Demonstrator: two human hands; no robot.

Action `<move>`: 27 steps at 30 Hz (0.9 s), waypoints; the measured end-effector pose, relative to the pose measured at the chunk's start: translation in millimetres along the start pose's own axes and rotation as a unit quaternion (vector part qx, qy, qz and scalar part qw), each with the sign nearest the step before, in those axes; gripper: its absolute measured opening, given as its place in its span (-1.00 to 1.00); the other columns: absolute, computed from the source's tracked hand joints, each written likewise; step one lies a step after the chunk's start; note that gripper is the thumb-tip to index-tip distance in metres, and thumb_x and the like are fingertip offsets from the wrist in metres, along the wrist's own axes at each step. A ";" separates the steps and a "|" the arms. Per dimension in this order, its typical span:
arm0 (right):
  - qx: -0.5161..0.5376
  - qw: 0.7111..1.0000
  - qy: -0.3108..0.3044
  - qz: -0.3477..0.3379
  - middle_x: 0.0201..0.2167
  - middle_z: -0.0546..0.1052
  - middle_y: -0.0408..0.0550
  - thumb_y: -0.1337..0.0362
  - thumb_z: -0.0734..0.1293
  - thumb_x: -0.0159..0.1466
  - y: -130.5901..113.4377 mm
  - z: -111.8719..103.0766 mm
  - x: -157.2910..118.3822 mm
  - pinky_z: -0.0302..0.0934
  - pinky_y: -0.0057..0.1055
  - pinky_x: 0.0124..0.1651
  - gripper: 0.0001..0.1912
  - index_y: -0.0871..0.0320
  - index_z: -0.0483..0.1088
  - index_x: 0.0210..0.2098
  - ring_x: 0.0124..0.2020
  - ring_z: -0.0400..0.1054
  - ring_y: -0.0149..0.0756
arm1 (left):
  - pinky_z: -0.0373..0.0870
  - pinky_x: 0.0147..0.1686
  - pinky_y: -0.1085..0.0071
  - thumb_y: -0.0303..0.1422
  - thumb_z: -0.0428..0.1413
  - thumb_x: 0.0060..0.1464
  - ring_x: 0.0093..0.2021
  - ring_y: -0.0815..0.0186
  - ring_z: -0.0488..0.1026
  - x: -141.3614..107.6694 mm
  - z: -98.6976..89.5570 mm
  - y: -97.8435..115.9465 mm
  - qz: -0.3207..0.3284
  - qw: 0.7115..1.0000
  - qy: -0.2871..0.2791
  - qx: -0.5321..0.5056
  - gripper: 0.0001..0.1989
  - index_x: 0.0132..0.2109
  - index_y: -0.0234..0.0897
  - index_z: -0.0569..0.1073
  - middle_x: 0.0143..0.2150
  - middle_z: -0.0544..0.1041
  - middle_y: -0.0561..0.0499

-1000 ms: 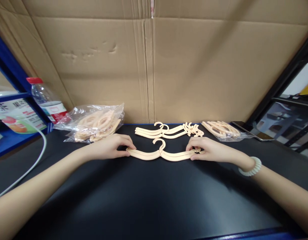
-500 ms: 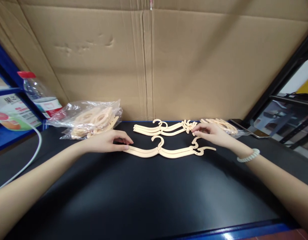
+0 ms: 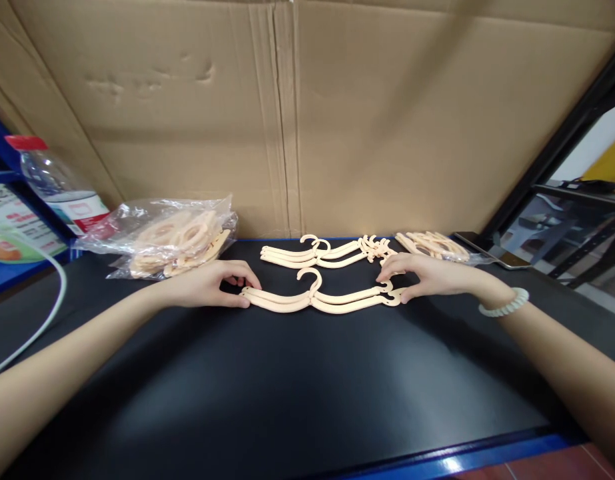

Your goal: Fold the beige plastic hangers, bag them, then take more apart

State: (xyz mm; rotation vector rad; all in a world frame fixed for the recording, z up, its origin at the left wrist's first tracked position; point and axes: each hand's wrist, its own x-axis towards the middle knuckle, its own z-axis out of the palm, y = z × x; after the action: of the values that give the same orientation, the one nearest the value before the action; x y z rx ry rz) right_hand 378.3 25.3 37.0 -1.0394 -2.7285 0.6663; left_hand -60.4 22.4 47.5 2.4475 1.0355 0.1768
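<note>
Two beige plastic folding hangers (image 3: 282, 304) lie together on the black tabletop, one close behind the other, arms extended to both sides and hooks pointing away from me. My left hand (image 3: 212, 283) has thumb and fingers closed around their left ends. At the right ends, where small curved end pieces show, my right hand (image 3: 427, 275) grips with thumb and fingertips; the tips of those pieces are partly hidden by it. Just behind lies a second set of beige hangers (image 3: 287, 256), with several small curved pieces (image 3: 373, 247) bunched at its right end.
A clear plastic bag (image 3: 177, 233) of beige parts lies at the back left, near a red-capped bottle (image 3: 62, 187) and a white cable (image 3: 54, 313). Another bag of hanger parts (image 3: 432, 245) and a phone (image 3: 492, 250) lie back right. Cardboard (image 3: 387, 120) stands behind.
My right hand has come down and forward from the rear pieces to the front hangers' right ends. My left fingers now reach around the left ends. The view has shifted slightly.
</note>
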 end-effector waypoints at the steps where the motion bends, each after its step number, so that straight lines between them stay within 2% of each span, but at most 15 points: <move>1: 0.002 1.000 0.001 0.007 -0.05 0.48 0.04 0.00 0.41 0.16 -0.3 0.0 -0.2 0.20 -0.15 0.10 -0.55 0.12 0.47 -0.05 0.01 0.33 -0.10 | 0.40 -0.16 0.34 -0.22 0.17 0.07 -0.18 0.24 0.45 0.2 -0.1 0.4 0.001 1.000 -0.001 -0.003 -0.76 -0.13 -0.19 0.55 -0.14 0.53 -0.04; 10: -0.002 0.999 0.022 0.041 -0.10 0.51 0.08 0.12 0.32 0.25 1.0 -1.3 -2.3 0.30 -0.21 -0.07 -0.67 0.18 0.46 -0.08 -0.10 0.40 -0.14 | 0.39 -0.15 0.34 -0.23 0.17 0.08 -0.17 0.24 0.46 -0.2 0.0 0.4 -0.006 1.000 -0.001 -0.013 -0.78 -0.13 -0.18 0.55 -0.14 0.53 -0.03; 16: -0.016 0.999 0.023 0.041 -0.09 0.50 0.08 0.15 0.30 0.25 1.8 0.3 -3.8 0.32 -0.22 -0.07 -0.68 0.17 0.44 -0.06 -0.10 0.40 -0.16 | 0.40 -0.13 0.33 -0.24 0.16 0.08 -0.16 0.23 0.46 -0.2 -0.3 0.6 0.000 1.000 -0.003 -0.011 -0.78 -0.14 -0.19 0.55 -0.14 0.54 -0.04; 20: -0.033 0.999 0.039 0.015 -0.08 0.49 0.06 0.17 0.30 0.24 -2.2 1.4 -3.7 0.30 -0.19 -0.02 -0.69 0.14 0.45 -0.06 -0.09 0.39 -0.15 | 0.40 -0.13 0.32 -0.23 0.16 0.08 -0.15 0.23 0.47 -0.1 -0.1 1.0 -0.003 1.000 -0.002 -0.012 -0.78 -0.14 -0.20 0.54 -0.14 0.54 -0.04; 23: -0.035 0.999 0.038 0.001 -0.08 0.47 0.05 0.12 0.34 0.22 -9.1 3.2 -1.4 0.27 -0.19 0.01 -0.64 0.14 0.44 -0.04 -0.07 0.37 -0.14 | 0.41 -0.11 0.33 -0.23 0.17 0.08 -0.15 0.23 0.47 -0.1 0.5 0.6 -0.001 1.000 0.000 -0.017 -0.78 -0.14 -0.20 0.53 -0.14 0.54 -0.04; 27: -0.044 0.998 0.033 -0.010 -0.04 0.41 0.05 0.00 0.45 0.09 -17.2 8.4 3.0 0.21 -0.16 0.08 -0.48 0.12 0.42 -0.02 0.00 0.30 -0.09 | 0.42 -0.10 0.32 -0.21 0.17 0.07 -0.14 0.23 0.48 -0.2 1.5 -0.3 0.000 1.000 0.004 -0.026 -0.77 -0.14 -0.19 0.54 -0.14 0.54 -0.04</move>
State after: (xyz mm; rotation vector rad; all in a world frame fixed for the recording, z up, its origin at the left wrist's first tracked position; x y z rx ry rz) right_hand 363.4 12.9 37.2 -1.0332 -2.7296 0.5032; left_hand -60.2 21.9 46.0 2.4028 1.0212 0.2116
